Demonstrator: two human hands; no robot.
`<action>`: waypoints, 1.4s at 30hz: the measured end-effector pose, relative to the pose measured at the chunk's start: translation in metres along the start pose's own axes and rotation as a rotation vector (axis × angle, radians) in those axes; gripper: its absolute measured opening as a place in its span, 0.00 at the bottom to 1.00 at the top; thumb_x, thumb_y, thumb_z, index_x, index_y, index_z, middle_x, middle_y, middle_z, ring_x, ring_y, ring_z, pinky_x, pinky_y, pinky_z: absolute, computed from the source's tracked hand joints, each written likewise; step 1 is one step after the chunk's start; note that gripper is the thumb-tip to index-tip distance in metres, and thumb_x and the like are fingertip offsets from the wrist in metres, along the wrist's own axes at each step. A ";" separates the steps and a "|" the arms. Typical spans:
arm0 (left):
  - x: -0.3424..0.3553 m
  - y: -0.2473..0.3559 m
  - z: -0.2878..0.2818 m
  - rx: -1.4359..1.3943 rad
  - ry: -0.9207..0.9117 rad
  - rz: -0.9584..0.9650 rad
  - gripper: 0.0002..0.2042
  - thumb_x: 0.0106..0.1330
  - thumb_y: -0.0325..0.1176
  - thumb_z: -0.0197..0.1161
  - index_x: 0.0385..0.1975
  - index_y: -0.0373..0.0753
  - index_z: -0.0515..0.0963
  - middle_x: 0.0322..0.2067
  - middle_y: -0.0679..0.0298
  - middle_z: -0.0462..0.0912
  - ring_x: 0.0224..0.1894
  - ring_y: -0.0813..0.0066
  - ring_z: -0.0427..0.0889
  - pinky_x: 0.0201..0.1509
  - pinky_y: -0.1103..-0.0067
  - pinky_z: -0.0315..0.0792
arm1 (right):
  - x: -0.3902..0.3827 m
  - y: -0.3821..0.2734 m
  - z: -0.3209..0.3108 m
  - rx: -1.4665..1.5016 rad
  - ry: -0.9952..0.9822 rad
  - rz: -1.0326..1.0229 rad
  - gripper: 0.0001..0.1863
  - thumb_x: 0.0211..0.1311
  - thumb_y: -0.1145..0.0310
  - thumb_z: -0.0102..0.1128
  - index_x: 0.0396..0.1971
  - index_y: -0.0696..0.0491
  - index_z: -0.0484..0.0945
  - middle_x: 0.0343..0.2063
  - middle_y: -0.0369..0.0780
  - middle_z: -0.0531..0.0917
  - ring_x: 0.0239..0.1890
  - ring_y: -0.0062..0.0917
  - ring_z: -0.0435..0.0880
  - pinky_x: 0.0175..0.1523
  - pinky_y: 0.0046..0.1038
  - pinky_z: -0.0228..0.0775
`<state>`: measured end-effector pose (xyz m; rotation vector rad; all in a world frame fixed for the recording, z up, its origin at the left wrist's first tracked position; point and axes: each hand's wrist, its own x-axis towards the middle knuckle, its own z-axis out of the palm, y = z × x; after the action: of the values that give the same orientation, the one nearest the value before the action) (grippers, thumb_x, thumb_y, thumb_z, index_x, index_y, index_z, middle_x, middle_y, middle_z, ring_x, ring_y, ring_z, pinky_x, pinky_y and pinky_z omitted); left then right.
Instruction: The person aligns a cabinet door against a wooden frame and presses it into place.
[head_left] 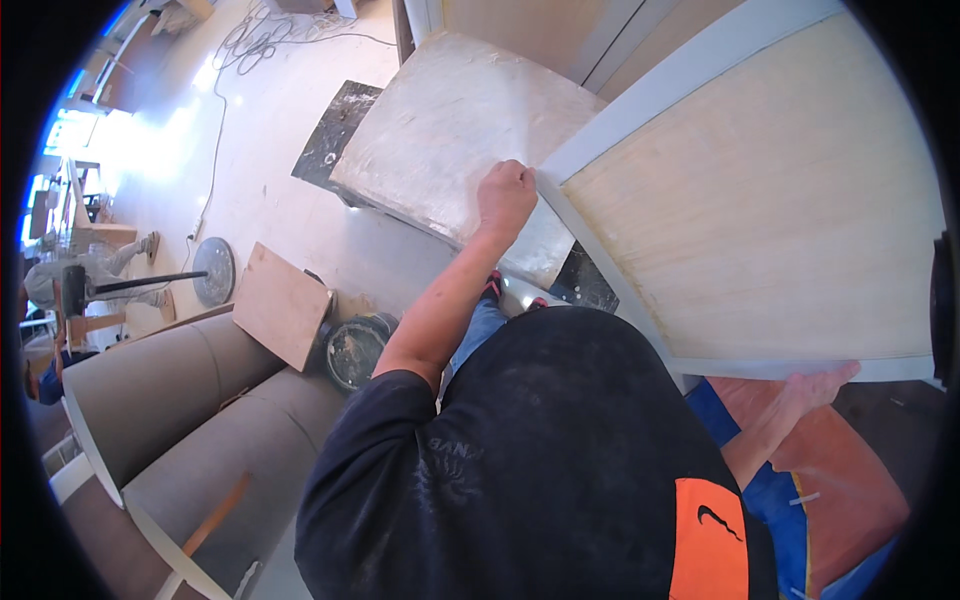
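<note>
A large panel [760, 200] with a pale wooden face and a white frame is tilted across the right side of the view. My left hand [508, 195] is closed on its left corner, above a pale, smeared board [440, 110] that lies on a dark, stained base [330, 130]. Lower right, my right hand [815, 390] holds the panel's bottom edge, its fingers partly behind the frame. Beneath that arm are orange and blue sheets [840, 470].
Two grey cylinders [165, 390], a leaning plywood piece [275, 300] and a dirty bucket [355, 350] are at lower left. A round-based stand [213, 270] and a person in grey [100, 290] are at far left. Cables [245, 45] lie on the floor.
</note>
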<state>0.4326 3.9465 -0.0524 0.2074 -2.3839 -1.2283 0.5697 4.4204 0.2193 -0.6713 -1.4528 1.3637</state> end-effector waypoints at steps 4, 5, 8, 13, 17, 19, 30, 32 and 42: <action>-0.012 0.015 0.021 0.093 -0.089 0.111 0.10 0.67 0.35 0.62 0.26 0.38 0.80 0.30 0.53 0.84 0.35 0.50 0.85 0.39 0.59 0.79 | 0.107 0.071 -0.108 -0.076 -0.215 -0.344 0.34 0.80 0.47 0.52 0.66 0.64 0.72 0.63 0.44 0.79 0.61 0.36 0.78 0.67 0.39 0.71; -0.024 0.002 0.015 0.119 -0.134 0.153 0.10 0.68 0.35 0.61 0.27 0.38 0.80 0.31 0.54 0.84 0.35 0.50 0.85 0.39 0.59 0.79 | 0.069 0.057 -0.057 -0.067 -0.143 -0.169 0.34 0.80 0.47 0.52 0.67 0.64 0.71 0.64 0.44 0.79 0.62 0.36 0.78 0.67 0.39 0.71; -0.029 0.002 0.008 0.067 -0.192 0.185 0.09 0.69 0.36 0.61 0.28 0.38 0.79 0.32 0.53 0.84 0.35 0.49 0.85 0.39 0.58 0.79 | -0.029 -0.022 0.022 -0.037 0.068 0.127 0.35 0.80 0.46 0.52 0.69 0.63 0.69 0.65 0.44 0.77 0.63 0.36 0.77 0.68 0.40 0.70; -0.014 0.009 0.006 -0.035 -0.068 -0.024 0.09 0.69 0.36 0.62 0.30 0.37 0.79 0.33 0.51 0.84 0.36 0.47 0.85 0.40 0.57 0.80 | -0.005 -0.010 0.001 -0.111 0.042 0.074 0.40 0.77 0.43 0.54 0.71 0.64 0.67 0.71 0.45 0.71 0.68 0.39 0.73 0.72 0.44 0.65; -0.021 0.011 0.011 -0.043 -0.162 0.096 0.09 0.67 0.36 0.64 0.29 0.38 0.81 0.33 0.51 0.84 0.36 0.47 0.85 0.42 0.59 0.79 | -0.016 -0.016 0.007 -0.147 0.060 0.082 0.42 0.74 0.41 0.57 0.70 0.65 0.67 0.71 0.46 0.71 0.68 0.41 0.72 0.72 0.44 0.64; -0.021 0.013 0.009 -0.091 -0.241 0.179 0.09 0.67 0.35 0.65 0.28 0.38 0.82 0.32 0.52 0.85 0.36 0.47 0.85 0.42 0.59 0.79 | -0.009 -0.012 0.002 -0.156 0.091 0.089 0.44 0.72 0.40 0.60 0.69 0.67 0.68 0.70 0.48 0.71 0.68 0.41 0.72 0.72 0.43 0.64; -0.012 -0.005 0.007 0.102 -0.239 0.297 0.10 0.65 0.37 0.66 0.23 0.41 0.80 0.28 0.59 0.84 0.35 0.55 0.85 0.41 0.59 0.77 | -0.010 -0.010 0.002 -0.094 0.052 0.078 0.43 0.72 0.42 0.61 0.69 0.68 0.68 0.70 0.46 0.71 0.68 0.38 0.72 0.72 0.40 0.63; -0.001 -0.007 -0.003 0.156 -0.125 0.249 0.10 0.65 0.37 0.65 0.23 0.42 0.80 0.27 0.60 0.84 0.34 0.56 0.85 0.41 0.59 0.76 | -0.011 -0.010 0.004 -0.081 0.042 0.066 0.43 0.72 0.43 0.61 0.69 0.68 0.68 0.70 0.46 0.71 0.68 0.38 0.72 0.72 0.40 0.63; -0.009 -0.018 -0.001 0.223 -0.151 0.503 0.08 0.62 0.35 0.65 0.20 0.45 0.79 0.24 0.61 0.82 0.30 0.59 0.83 0.45 0.62 0.69 | -0.005 -0.005 -0.001 -0.099 0.097 0.065 0.42 0.72 0.45 0.63 0.69 0.67 0.69 0.70 0.46 0.72 0.66 0.37 0.73 0.71 0.40 0.65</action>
<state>0.4393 3.9384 -0.0692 -0.4099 -2.4830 -0.7663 0.5732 4.4149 0.2224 -0.8434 -1.4390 1.2970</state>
